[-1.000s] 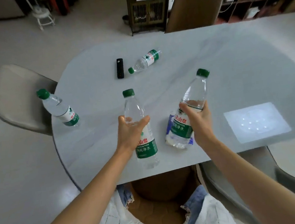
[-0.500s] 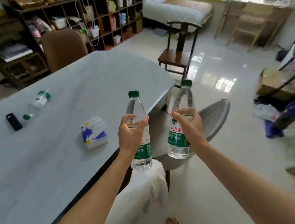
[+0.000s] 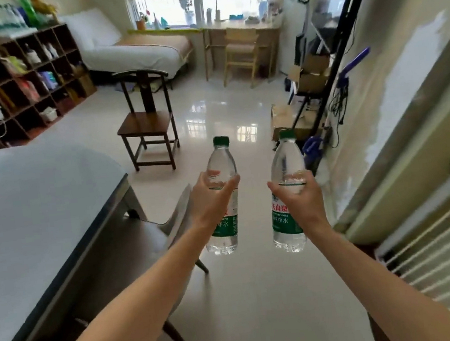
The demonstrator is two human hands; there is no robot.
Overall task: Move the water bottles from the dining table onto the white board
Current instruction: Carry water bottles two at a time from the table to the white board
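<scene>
A bright room with a glossy pale tiled floor [image 3: 249, 293] is seen from above, window light being mirrored on the tiles near the middle of the frame. The left side is taken up by the grey dining table [image 3: 27, 220], with a light shell chair [image 3: 174, 226] tucked beside its near corner. A dark wooden chair [image 3: 147, 123] is set on the floor just above centre, and a brown cubby shelf [image 3: 20, 81] packed with small items is ranged along the upper left. A bed with white bedding [image 3: 134, 51] is placed under the window at the top, next to a light wooden desk and chair [image 3: 240, 48]. Cardboard boxes and a dark pole are stacked at the upper right against a patchy wall.

Two clear water bottles with green caps and green labels are held upright in mid-air over the floor at the centre of the frame, apart from one another and clear of the table. The left bottle [image 3: 223, 198] is gripped around its upper body by the left hand [image 3: 210, 200], thumb on one side and fingers curled around the other. The right bottle [image 3: 286, 191] is clasped in the same manner by the right hand [image 3: 299, 201], just above the label. Both forearms are stretched forward from the bottom edge.
</scene>
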